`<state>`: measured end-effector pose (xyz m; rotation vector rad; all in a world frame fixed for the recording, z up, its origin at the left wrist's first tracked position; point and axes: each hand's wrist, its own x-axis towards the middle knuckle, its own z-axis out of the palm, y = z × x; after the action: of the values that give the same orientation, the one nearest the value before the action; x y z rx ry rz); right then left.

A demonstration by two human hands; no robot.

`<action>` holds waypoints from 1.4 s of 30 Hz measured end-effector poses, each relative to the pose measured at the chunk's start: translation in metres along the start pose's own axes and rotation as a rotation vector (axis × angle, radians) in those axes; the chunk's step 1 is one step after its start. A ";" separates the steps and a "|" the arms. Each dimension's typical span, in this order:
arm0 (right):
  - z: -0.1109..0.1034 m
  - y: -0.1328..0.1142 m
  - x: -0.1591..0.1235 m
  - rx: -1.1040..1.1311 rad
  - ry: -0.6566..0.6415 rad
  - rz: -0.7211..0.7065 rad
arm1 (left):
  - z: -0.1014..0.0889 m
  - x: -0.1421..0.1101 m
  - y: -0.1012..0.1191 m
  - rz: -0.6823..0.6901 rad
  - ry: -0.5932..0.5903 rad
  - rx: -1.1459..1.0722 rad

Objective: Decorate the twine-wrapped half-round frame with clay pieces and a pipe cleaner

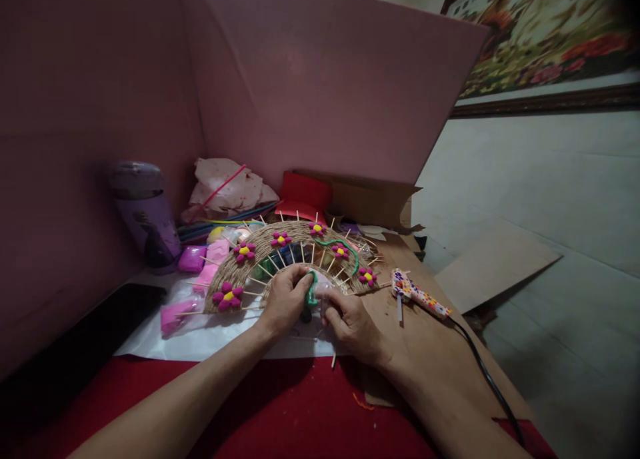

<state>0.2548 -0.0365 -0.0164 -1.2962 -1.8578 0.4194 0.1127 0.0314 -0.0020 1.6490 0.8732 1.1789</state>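
In the head view my left hand [290,299] is closed with thumb and fingers on a piece of green clay [311,290]. Close beside it, my right hand [350,319] has curled fingers near a clear wrapper; some blur hides what it pinches. Just behind both hands lies a half-round woven twine fan [270,242] with thin sticks poking out along its inner and outer edges. Magenta clay flowers [228,297] with yellow centres sit along the fan. A thin green strand [355,256] curves over its right part.
Pink clay packs [176,316] and a purple tumbler [147,226] stand at left, near a dark flat object [125,316]. A patterned glue gun [417,294] with a black cord rests on cardboard [420,352] at right. Red paper [306,191] lies at the back.
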 end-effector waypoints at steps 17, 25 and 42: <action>0.005 0.002 0.006 0.581 0.194 0.262 | 0.002 -0.001 0.011 -0.224 -0.039 -0.525; 0.001 0.004 0.009 0.644 0.156 0.315 | -0.001 0.002 0.007 -0.211 -0.098 -0.512; -0.001 0.006 0.011 0.611 0.251 0.289 | -0.006 0.004 -0.003 -0.146 -0.348 -0.506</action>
<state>0.2582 -0.0239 -0.0149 -1.1212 -1.1978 0.8575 0.1076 0.0379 -0.0024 1.2935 0.4210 0.8831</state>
